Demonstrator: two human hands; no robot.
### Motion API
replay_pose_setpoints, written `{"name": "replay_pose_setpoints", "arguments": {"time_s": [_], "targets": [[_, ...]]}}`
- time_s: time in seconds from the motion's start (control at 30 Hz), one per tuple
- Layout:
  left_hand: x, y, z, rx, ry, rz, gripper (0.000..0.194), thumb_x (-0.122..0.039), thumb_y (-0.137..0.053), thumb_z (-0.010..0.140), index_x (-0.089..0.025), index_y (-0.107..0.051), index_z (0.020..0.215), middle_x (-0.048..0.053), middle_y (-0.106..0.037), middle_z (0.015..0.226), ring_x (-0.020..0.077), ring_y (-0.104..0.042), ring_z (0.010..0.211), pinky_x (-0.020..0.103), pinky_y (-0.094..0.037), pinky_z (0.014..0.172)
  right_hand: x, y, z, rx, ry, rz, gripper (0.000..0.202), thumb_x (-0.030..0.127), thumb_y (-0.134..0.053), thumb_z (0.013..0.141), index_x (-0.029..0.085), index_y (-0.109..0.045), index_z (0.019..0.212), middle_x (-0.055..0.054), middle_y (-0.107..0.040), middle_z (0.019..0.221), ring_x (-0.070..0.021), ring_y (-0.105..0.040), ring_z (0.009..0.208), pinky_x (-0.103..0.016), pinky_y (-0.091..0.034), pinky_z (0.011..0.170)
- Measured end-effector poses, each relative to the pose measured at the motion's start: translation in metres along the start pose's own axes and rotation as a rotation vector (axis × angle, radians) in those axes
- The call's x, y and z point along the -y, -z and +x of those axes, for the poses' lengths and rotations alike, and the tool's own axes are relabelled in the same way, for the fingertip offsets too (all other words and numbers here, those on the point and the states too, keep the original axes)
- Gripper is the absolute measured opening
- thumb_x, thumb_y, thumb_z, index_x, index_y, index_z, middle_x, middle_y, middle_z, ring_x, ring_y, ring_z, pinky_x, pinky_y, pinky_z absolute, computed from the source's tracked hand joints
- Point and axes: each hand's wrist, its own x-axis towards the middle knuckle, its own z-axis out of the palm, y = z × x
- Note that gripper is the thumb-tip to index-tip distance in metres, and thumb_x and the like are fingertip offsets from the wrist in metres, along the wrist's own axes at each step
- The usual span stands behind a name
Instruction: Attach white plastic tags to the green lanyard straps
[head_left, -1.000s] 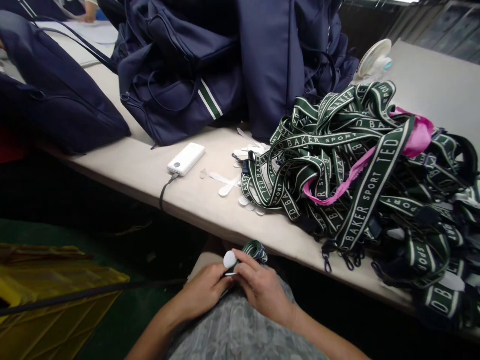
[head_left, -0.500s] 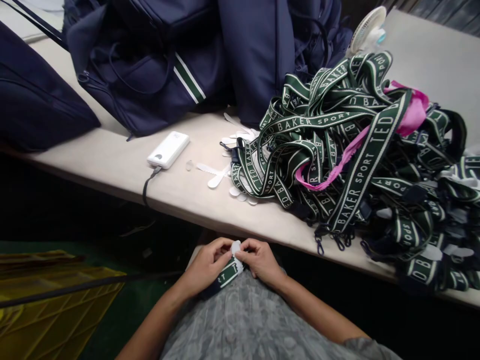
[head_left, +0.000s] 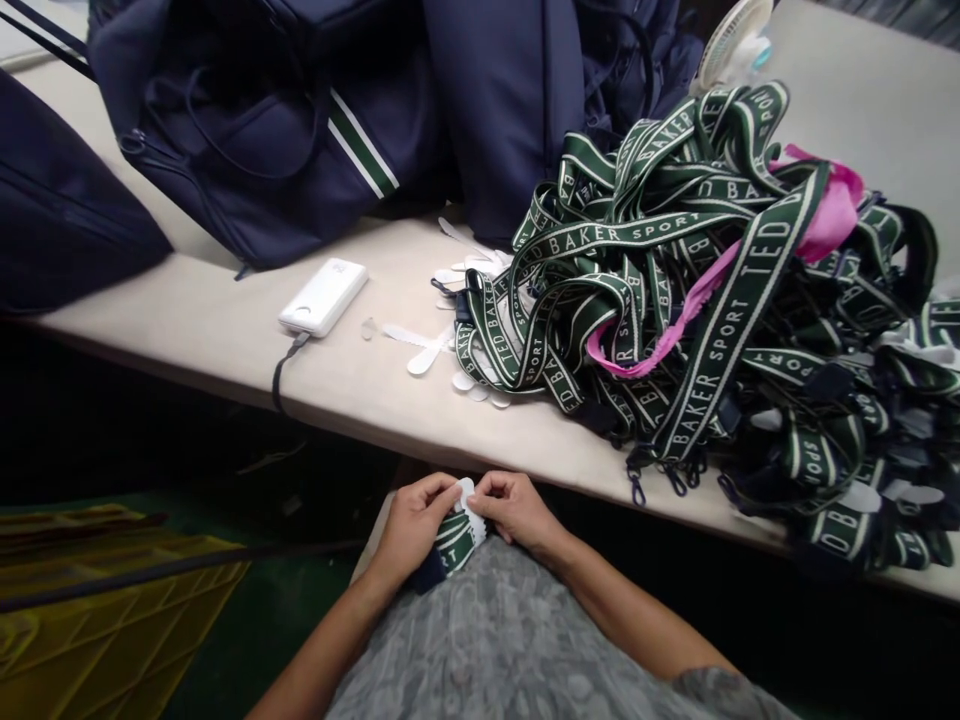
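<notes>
Close to my body, my left hand [head_left: 411, 522] is closed, its thumb and finger pinching at a white strip [head_left: 466, 490] with a rounded end and a toothed edge. My right hand [head_left: 517, 508] pinches the same strip from the other side. Beneath the strip lies a folded green webbing strap [head_left: 452, 543] with white lettering, against my left fingers and over my lap. Its dark navy end [head_left: 427, 573] hangs below my left hand. The fingertips cover part of the strip, so how it sits round the strap is hard to see.
On the table [head_left: 405, 430] lies a tangled heap of green lettered straps [head_left: 720, 330] with a pink ribbon [head_left: 694, 300]. Loose white strips [head_left: 427, 358] and a cabled white power bank [head_left: 324, 298] lie left of it. Navy bags [head_left: 262, 140] stand behind; a yellow crate [head_left: 150, 600] is lower left.
My left hand has shifted slightly left and turned, showing more of the strap's folded layers. Both hands keep hold at the white strip. The view has moved a little.
</notes>
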Motion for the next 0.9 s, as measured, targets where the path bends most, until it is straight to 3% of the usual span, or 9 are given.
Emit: {"name": "replay_pose_setpoints", "arguments": {"time_s": [0.13,0.27,0.47,0.63,0.7,0.8,0.9], "targets": [[0.0,-0.004,-0.006,-0.067,-0.069,0.047,0.024,-0.036,-0.061,0.087,-0.018,-0.067,0.073,-0.001,-0.063,0.07,0.0154,-0.055,0.069,0.025,-0.041,0.067,0.003,-0.003,0.004,-0.016,-0.04,0.017,0.029,0.038,-0.076,0.066,0.018,-0.055,0.062,0.008,-0.049,0.042,-0.0031,-0.031,0.03,-0.019,-0.016,0.031],[-0.002,-0.005,-0.011,-0.102,-0.209,0.145,0.021,-0.031,-0.058,0.091,-0.019,-0.069,0.077,0.001,-0.066,0.078,0.0161,-0.06,0.075,0.026,-0.042,0.073,0.001,-0.008,0.005,-0.056,-0.027,0.041,0.032,0.039,-0.076,0.065,0.019,-0.052,0.06,0.01,-0.045,0.04,-0.003,-0.029,0.03,-0.019,-0.015,0.031],[-0.002,-0.006,-0.015,-0.129,-0.45,0.394,0.023,-0.023,-0.051,0.097,-0.018,-0.068,0.081,0.001,-0.063,0.074,0.0133,-0.059,0.068,0.025,-0.042,0.067,0.002,-0.009,0.007,-0.033,-0.084,0.172,0.028,0.033,-0.077,0.056,0.018,-0.057,0.067,0.01,-0.049,0.044,-0.0031,-0.028,0.031,-0.02,-0.015,0.033],[0.002,-0.003,-0.015,-0.155,-0.736,0.727,0.029,-0.014,-0.044,0.098,-0.015,-0.068,0.082,0.003,-0.06,0.067,0.0149,-0.056,0.059,0.027,-0.039,0.059,-0.004,-0.011,0.015,-0.067,-0.082,0.231,0.025,0.025,-0.079,0.048,0.016,-0.059,0.061,0.005,-0.06,0.051,-0.0054,-0.044,0.044,-0.019,-0.031,0.047],[0.0,-0.002,-0.015,-0.142,-0.81,0.797,0.03,-0.01,-0.042,0.097,-0.015,-0.07,0.086,0.003,-0.06,0.065,0.0153,-0.056,0.058,0.028,-0.038,0.057,-0.007,-0.011,0.016,-0.075,-0.062,0.23,0.026,0.026,-0.079,0.049,0.016,-0.059,0.06,0.005,-0.059,0.049,-0.0055,-0.043,0.044,-0.019,-0.03,0.046],[-0.005,-0.003,-0.018,-0.155,-0.79,0.754,0.024,-0.011,-0.046,0.096,-0.016,-0.07,0.093,0.003,-0.065,0.071,0.0151,-0.061,0.063,0.026,-0.042,0.06,-0.01,-0.007,0.012,-0.051,-0.037,0.204,0.027,0.032,-0.08,0.054,0.016,-0.061,0.064,0.007,-0.054,0.045,-0.0034,-0.033,0.035,-0.02,-0.018,0.039],[-0.009,-0.006,-0.021,-0.199,-0.641,0.584,0.016,-0.015,-0.053,0.096,-0.017,-0.069,0.091,0.003,-0.068,0.077,0.014,-0.065,0.07,0.024,-0.046,0.068,-0.012,-0.003,0.008,-0.031,-0.015,0.177,0.032,0.04,-0.08,0.059,0.015,-0.064,0.071,0.006,-0.059,0.05,-0.0025,-0.032,0.032,-0.021,-0.013,0.037]]}}
